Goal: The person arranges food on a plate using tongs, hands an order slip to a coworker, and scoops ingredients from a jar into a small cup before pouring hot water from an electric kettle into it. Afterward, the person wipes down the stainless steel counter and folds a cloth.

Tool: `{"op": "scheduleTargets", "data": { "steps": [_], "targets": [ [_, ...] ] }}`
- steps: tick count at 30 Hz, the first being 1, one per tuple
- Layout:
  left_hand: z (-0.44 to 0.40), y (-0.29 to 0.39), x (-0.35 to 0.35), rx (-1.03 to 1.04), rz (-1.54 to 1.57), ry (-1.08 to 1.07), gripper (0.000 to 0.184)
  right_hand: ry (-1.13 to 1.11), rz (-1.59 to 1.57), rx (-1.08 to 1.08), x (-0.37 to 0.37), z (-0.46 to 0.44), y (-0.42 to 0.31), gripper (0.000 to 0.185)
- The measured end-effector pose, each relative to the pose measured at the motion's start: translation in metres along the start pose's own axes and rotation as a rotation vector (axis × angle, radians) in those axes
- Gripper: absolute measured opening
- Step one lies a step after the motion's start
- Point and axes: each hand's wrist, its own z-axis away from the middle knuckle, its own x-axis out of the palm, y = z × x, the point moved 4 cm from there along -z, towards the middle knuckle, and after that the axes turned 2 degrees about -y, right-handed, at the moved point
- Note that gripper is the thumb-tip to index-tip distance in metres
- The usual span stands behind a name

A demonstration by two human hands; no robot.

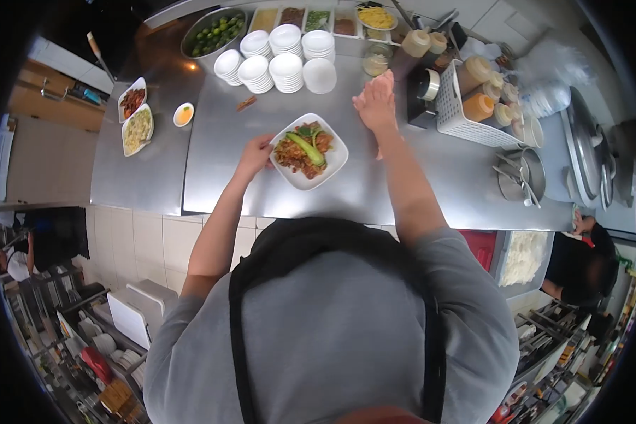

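A white square plate with saucy browned food and a green vegetable piece on top rests on the steel counter in front of me. My left hand grips its left rim, the fingers partly hidden at the edge. To the right of the plate, my right hand reaches forward over the counter, fingers spread, near a black dispenser. Nothing shows in its grasp. A small pinkish bit peeks out beside the right wrist; what it is I cannot tell.
Stacked small white dishes stand behind the plate, with a bowl of limes at back left. Two filled dishes and a small sauce bowl sit left. A white basket of sauce bottles stands right, near a metal pot.
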Motion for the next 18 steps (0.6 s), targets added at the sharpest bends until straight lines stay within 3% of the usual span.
{"op": "scheduleTargets", "data": {
  "steps": [1, 8, 13, 15, 17, 18],
  "targets": [
    [-0.001, 0.000, -0.002, -0.015, 0.006, 0.021, 0.032, -0.036, -0.157, 0.033, 0.006, 0.001, 0.004, 0.062],
    [0.001, 0.001, -0.003, -0.072, 0.059, -0.047, 0.032, 0.047, -0.061, 0.138, -0.019, 0.076, 0.030, 0.065],
    [0.003, 0.005, -0.004, -0.096, 0.110, -0.051, 0.034, 0.137, -0.098, 0.097, -0.108, 0.160, 0.050, 0.051],
    [0.005, 0.002, -0.005, -0.098, 0.116, -0.072, 0.035, 0.196, -0.117, 0.233, -0.118, 0.200, 0.089, 0.048],
    [0.005, 0.002, -0.007, -0.091, 0.124, -0.089, 0.037, 0.335, -0.179, 0.213, -0.141, 0.233, 0.131, 0.041],
    [0.005, 0.002, -0.008, -0.097, 0.133, -0.115, 0.039, 0.359, -0.276, 0.386, -0.139, 0.260, 0.160, 0.039]
  ]
}}
